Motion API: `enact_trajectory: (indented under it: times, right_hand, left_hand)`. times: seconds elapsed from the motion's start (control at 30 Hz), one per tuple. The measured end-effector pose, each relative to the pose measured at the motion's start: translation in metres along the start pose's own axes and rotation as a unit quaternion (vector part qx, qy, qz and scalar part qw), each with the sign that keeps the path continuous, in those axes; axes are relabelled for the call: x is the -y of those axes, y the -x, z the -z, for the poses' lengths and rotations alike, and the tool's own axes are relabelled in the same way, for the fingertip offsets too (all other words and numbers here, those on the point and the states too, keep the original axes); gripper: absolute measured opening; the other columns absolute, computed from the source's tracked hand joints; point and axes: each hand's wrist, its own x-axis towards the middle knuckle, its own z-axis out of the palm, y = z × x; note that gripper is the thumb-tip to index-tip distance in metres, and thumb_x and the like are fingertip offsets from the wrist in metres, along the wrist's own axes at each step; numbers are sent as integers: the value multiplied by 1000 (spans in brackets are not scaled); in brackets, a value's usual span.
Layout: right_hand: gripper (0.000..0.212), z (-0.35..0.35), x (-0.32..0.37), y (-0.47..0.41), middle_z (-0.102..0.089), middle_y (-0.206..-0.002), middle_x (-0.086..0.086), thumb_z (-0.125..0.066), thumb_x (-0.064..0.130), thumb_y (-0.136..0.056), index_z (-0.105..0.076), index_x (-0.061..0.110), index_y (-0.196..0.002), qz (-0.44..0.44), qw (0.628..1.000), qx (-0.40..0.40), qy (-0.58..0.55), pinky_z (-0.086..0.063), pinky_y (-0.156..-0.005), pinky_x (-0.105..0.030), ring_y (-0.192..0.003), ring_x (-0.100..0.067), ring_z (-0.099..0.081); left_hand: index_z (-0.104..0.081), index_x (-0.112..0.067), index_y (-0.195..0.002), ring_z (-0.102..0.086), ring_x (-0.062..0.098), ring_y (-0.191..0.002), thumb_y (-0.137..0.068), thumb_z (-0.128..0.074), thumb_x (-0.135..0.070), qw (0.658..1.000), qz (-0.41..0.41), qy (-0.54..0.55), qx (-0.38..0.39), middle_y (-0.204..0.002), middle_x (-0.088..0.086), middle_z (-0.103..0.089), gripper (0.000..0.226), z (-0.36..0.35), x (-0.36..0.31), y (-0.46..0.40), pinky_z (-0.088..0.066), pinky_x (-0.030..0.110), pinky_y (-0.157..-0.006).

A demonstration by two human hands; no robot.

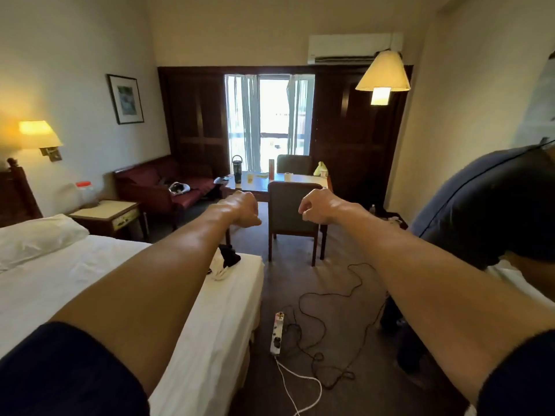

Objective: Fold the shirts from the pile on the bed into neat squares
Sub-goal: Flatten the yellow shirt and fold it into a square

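Observation:
Both my arms stretch straight out in front of me at chest height. My left hand [244, 212] and my right hand [315, 209] are curled into fists with nothing in them, hanging in the air before a chair. Below my left forearm, a small pile of black and white clothes [225, 262] lies at the foot corner of the white bed [60, 283]. Neither hand touches the pile. My left arm hides part of it.
A chair [292, 217] and a wooden table [303, 181] stand ahead by the window. A power strip [277, 333] with tangled cables lies on the carpet. Another person in a dark shirt [486, 211] bends over a second bed at the right. A nightstand [108, 216] stands at the left.

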Motion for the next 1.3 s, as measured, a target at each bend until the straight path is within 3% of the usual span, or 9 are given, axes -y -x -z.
enact_trajectory:
  times: [0.1, 0.2, 0.4, 0.53, 0.7, 0.83, 0.97, 1.1, 1.3]
  right_hand:
    - [19, -18, -16, -82, -61, -112, -1, -61, 13, -95, -71, 15, -111, 12, 1000, 9, 5, -42, -63, -18, -96, -15, -56]
    - [21, -36, -30, -171, -61, -112, -2, -58, 13, -97, -69, 13, -115, 30, 999, 9, 8, -41, -61, -14, -93, -14, -55]
    - [18, -79, -50, -354, -67, -108, -3, -60, 13, -94, -72, 14, -107, 32, 999, 24, -19, -57, -85, -29, -95, -18, -64]
    - [18, -111, -54, -460, -67, -108, -5, -61, 14, -91, -75, 14, -102, 30, 998, 55, -16, -58, -88, -39, -94, -22, -66]
    - [20, -169, -43, -604, -61, -117, -4, -59, 17, -92, -74, 18, -105, 75, 992, 102, -17, -54, -91, -35, -104, -21, -60]
    - [20, -247, -36, -728, -68, -114, -3, -58, 16, -91, -75, 24, -97, 116, 982, 146, -38, -55, -92, -36, -101, -22, -65]
    - [22, -343, -36, -819, -65, -103, 0, -59, 14, -89, -76, 21, -101, 117, 965, 231, -36, -58, -87, -36, -97, -23, -66]
    - [22, -455, -41, -881, -68, -110, -2, -58, 19, -85, -74, 27, -98, 126, 940, 317, -9, -58, -86, -37, -95, -23, -66]
    - [26, -607, -47, -925, -61, -122, -3, -56, 23, -94, -67, 26, -117, 149, 911, 385, 0, -55, -86, -39, -106, -26, -62]
  left_hand:
    - [-73, -18, -104, -63, 24, -102, -89, -71, -36, 1000, 17, -3, 8, -110, 3, -68, 23, -13, 30, -72, -52, 34, -85]
    - [-74, -19, -98, -64, 24, -98, -88, -72, -35, 999, 35, 0, -1, -106, 3, -69, 19, -24, 71, -147, -54, 35, -83]
    - [-75, -22, -98, -65, 22, -97, -86, -72, -34, 995, 101, 14, 6, -106, 1, -68, 17, -32, 163, -282, -54, 33, -85]
    - [-73, -26, -99, -65, 21, -99, -86, -71, -37, 990, 138, 22, 22, -110, -1, -66, 17, -44, 215, -359, -53, 31, -85]
    - [-73, -26, -103, -65, 20, -102, -89, -69, -39, 984, 172, 34, 20, -111, -1, -68, 19, -70, 293, -463, -52, 31, -84]
    - [-72, -28, -104, -65, 21, -103, -90, -65, -41, 973, 227, 31, 1, -111, -3, -69, 21, -122, 365, -536, -48, 31, -80]
    - [-66, -29, -110, -64, 26, -103, -92, -60, -39, 948, 312, 55, -16, -113, 0, -69, 22, -190, 434, -583, -53, 37, -86]
    - [-62, -27, -121, -64, 29, -104, -94, -53, -38, 919, 387, 69, -29, -117, 4, -68, 30, -266, 500, -608, -53, 36, -85]
    - [-64, -24, -116, -63, 29, -106, -97, -51, -35, 876, 472, 103, 11, -113, 4, -69, 26, -393, 579, -627, -48, 34, -77]
